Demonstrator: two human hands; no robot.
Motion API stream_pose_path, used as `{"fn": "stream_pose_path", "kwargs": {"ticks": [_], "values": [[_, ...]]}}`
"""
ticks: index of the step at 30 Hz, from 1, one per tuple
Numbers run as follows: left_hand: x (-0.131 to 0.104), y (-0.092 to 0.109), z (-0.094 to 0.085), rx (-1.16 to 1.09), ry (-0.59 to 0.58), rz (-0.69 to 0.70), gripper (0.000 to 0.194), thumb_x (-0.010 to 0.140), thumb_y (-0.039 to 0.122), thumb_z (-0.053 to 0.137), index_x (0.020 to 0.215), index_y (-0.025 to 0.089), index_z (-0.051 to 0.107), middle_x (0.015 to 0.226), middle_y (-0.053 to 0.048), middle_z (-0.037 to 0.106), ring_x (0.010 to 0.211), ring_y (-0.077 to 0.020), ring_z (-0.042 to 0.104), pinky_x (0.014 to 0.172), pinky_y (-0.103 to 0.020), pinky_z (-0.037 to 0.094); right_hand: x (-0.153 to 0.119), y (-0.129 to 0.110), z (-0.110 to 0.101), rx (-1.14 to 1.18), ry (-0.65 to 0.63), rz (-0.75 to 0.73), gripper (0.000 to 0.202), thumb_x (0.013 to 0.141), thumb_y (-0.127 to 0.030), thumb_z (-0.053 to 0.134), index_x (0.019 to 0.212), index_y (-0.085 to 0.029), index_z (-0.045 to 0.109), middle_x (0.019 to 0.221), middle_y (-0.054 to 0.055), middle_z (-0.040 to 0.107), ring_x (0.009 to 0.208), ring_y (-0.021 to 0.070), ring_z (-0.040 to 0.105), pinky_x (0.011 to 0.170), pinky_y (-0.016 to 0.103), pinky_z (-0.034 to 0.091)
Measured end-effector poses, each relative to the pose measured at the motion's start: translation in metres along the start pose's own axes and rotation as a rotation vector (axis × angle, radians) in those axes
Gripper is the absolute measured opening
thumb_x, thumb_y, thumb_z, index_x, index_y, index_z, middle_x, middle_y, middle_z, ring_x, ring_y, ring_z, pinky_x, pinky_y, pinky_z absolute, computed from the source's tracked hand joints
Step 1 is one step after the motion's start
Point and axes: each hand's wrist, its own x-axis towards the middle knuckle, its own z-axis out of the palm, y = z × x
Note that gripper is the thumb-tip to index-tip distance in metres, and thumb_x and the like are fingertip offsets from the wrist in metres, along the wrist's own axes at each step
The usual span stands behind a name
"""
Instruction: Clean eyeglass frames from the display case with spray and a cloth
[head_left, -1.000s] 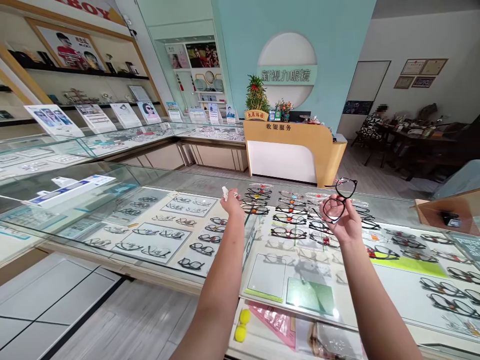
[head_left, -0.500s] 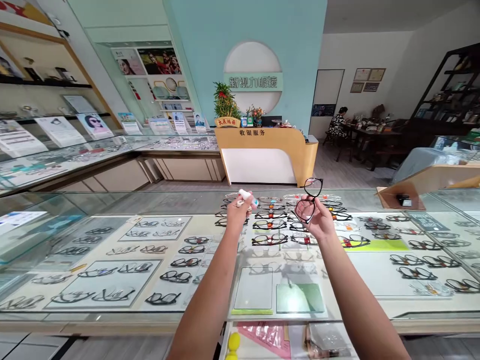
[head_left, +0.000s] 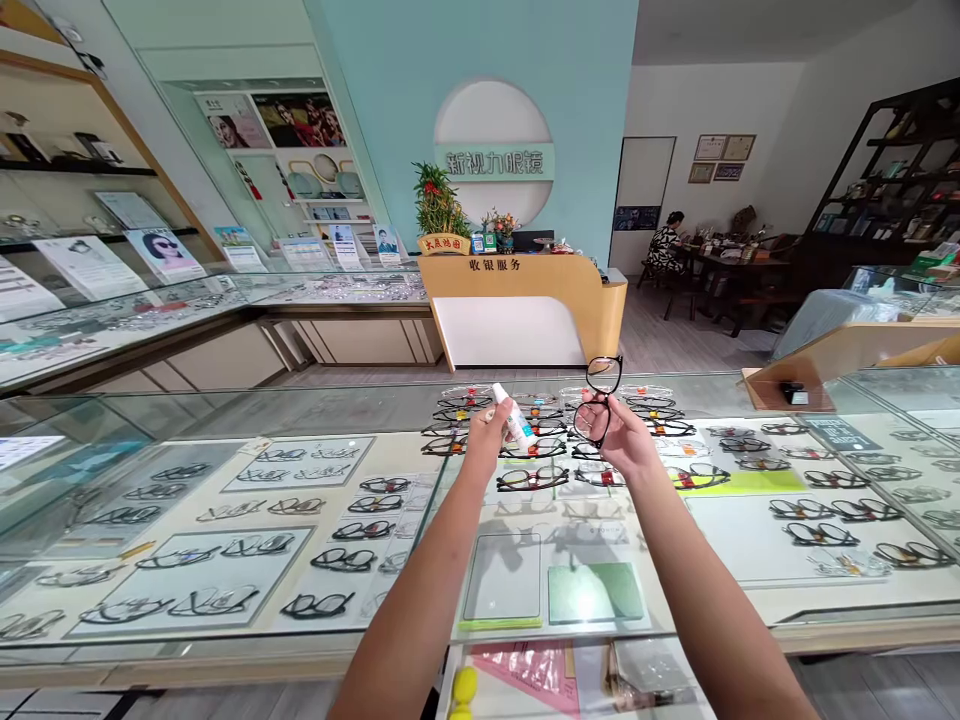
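Observation:
My left hand (head_left: 489, 430) is closed round a small white bottle (head_left: 514, 418) with a blue-green label, its narrow tip tilted up and to the left. To the right, my right hand (head_left: 628, 438) pinches a pair of black-framed glasses (head_left: 603, 400) near the bridge, one lens above the other. Both hands are raised over a glass display counter (head_left: 375, 645), with a short gap between the bottle and the glasses. Rows of glasses (head_left: 532, 479) lie beneath the hands.
An open drawer (head_left: 592, 690) with a pink packet is at the near edge. Green cloths (head_left: 596, 594) lie in the counter. A wooden stand (head_left: 772, 392) is at the right. Behind are a cash desk (head_left: 517, 270) and a seated person (head_left: 664, 246) at a table.
My left hand has moved right, and the bottle has turned so that its label shows. The glasses in my right hand have shifted slightly left, nearer the bottle. The camera view has shifted a little.

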Motion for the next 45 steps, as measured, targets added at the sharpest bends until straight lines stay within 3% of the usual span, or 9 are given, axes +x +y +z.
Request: {"fn": "stream_pose_path", "kwargs": {"ticks": [4,9,13,18,21,26,36,41,45], "values": [[0.003,0.002,0.003,-0.189,0.101,-0.077,0.056,0.083,0.068,0.09,0.085,0.016,0.07,0.073,-0.003,0.067,0.057,-0.0114,0.06,0.046,-0.022,0.045,0.0,0.0,0.0,-0.005,-0.013,0.016,0.024,0.084,-0.039,0.092,0.098,-0.025,0.079,0.108,0.004,0.086,0.092,0.019,0.079,0.087,0.034,0.066],[0.0,0.018,0.005,-0.509,0.088,-0.322,0.047,0.1,0.067,0.074,0.109,0.021,0.066,0.107,-0.008,0.079,0.087,-0.019,0.08,0.065,-0.03,0.066,0.0,0.0,-0.001,-0.006,-0.041,0.029,0.025,0.083,-0.038,0.093,0.098,-0.025,0.078,0.107,0.003,0.086,0.091,0.0171,0.079,0.086,0.03,0.066],[-0.001,0.024,0.005,-0.576,0.124,-0.386,0.043,0.099,0.062,0.077,0.103,0.021,0.064,0.091,-0.003,0.074,0.081,-0.0173,0.077,0.078,-0.04,0.071,0.001,0.001,-0.002,-0.044,-0.041,0.022,0.024,0.085,-0.04,0.091,0.099,-0.026,0.079,0.107,0.002,0.086,0.089,0.0172,0.079,0.086,0.032,0.068],[-0.009,0.02,0.006,-0.53,-0.071,-0.346,0.031,0.092,0.037,0.091,0.102,0.02,0.067,0.09,0.0,0.071,0.084,-0.0154,0.076,0.085,-0.041,0.072,0.001,0.001,-0.001,-0.095,-0.037,0.018,0.022,0.087,-0.041,0.09,0.098,-0.025,0.08,0.109,0.005,0.086,0.087,0.0188,0.079,0.085,0.033,0.069],[-0.015,0.015,0.009,-0.422,-0.163,-0.281,0.04,0.081,0.032,0.1,0.099,0.019,0.067,0.1,-0.004,0.075,0.092,-0.0199,0.078,0.078,-0.037,0.072,0.001,0.001,0.001,-0.119,-0.028,0.024,0.025,0.084,-0.041,0.093,0.098,-0.024,0.081,0.108,0.004,0.086,0.087,0.0179,0.079,0.084,0.031,0.069],[-0.021,0.011,0.016,-0.301,-0.266,-0.206,0.059,0.059,0.04,0.111,0.094,0.018,0.067,0.086,-0.003,0.071,0.084,-0.0209,0.074,0.067,-0.035,0.07,0.001,0.002,0.003,-0.146,-0.037,0.051,0.03,0.079,-0.04,0.098,0.095,-0.022,0.081,0.108,0.006,0.086,0.085,0.0166,0.079,0.083,0.028,0.068],[-0.023,0.01,0.02,-0.276,-0.289,-0.193,0.068,0.056,0.056,0.11,0.094,0.02,0.066,0.085,-0.002,0.064,0.085,-0.0204,0.071,0.059,-0.03,0.066,0.003,0.008,0.001,-0.211,-0.046,0.102,0.028,0.083,-0.04,0.096,0.094,-0.022,0.078,0.107,0.005,0.087,0.082,0.0152,0.077,0.075,0.026,0.062],[-0.018,0.01,0.02,-0.289,-0.26,-0.191,0.081,0.074,0.098,0.072,0.085,0.018,0.066,0.077,-0.007,0.063,0.078,-0.0238,0.072,0.05,-0.028,0.058,0.003,0.008,0.002,-0.215,-0.04,0.122,0.036,0.078,-0.042,0.1,0.095,-0.02,0.076,0.107,0.007,0.087,0.083,0.015,0.077,0.077,0.026,0.061],[-0.017,0.008,0.02,-0.151,-0.165,-0.116,0.078,0.083,0.095,0.066,0.078,0.017,0.066,0.073,-0.009,0.064,0.068,-0.0209,0.067,0.049,-0.027,0.055,0.002,0.01,0.003,-0.296,-0.051,0.175,0.037,0.078,-0.043,0.1,0.087,-0.02,0.072,0.104,0.006,0.086,0.083,0.0144,0.075,0.076,0.025,0.057]]}}
